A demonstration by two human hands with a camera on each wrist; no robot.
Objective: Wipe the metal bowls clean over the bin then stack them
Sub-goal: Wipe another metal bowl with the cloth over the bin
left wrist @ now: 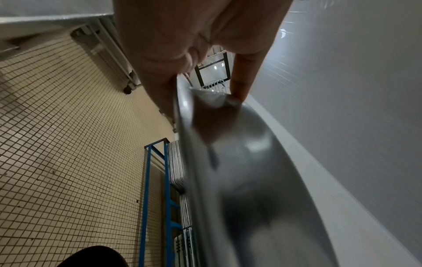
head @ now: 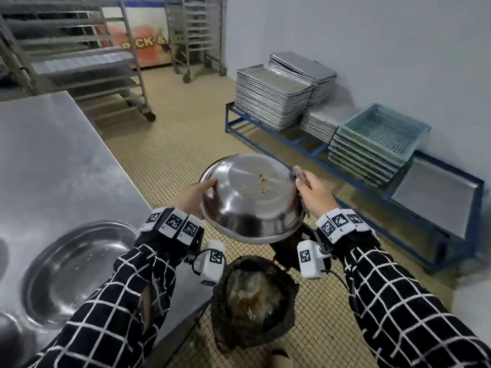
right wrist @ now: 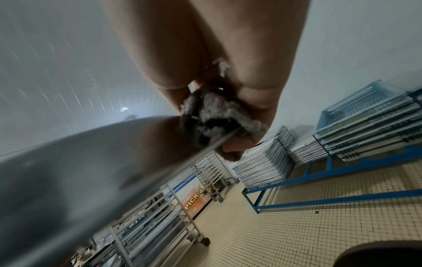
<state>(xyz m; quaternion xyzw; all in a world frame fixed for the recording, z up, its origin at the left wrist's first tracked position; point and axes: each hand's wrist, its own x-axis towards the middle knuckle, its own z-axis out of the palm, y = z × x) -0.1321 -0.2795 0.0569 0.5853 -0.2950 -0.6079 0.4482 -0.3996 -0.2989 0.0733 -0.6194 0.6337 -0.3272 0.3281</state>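
Above the lined bin [head: 255, 301], a crumb-flecked metal bowl [head: 249, 197] is gripped by the left hand [head: 191, 197] and, with a grey cloth [head: 299, 172], by the right hand [head: 314, 193], wiping and stacking judged unfinished.

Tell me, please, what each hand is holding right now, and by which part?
The left hand grips the metal bowl by its left rim; the right hand holds a cloth against the bowl's right rim.

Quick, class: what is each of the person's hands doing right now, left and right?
Left hand: grips the rim of the metal bowl.
Right hand: holds a cloth against the bowl's opposite rim.
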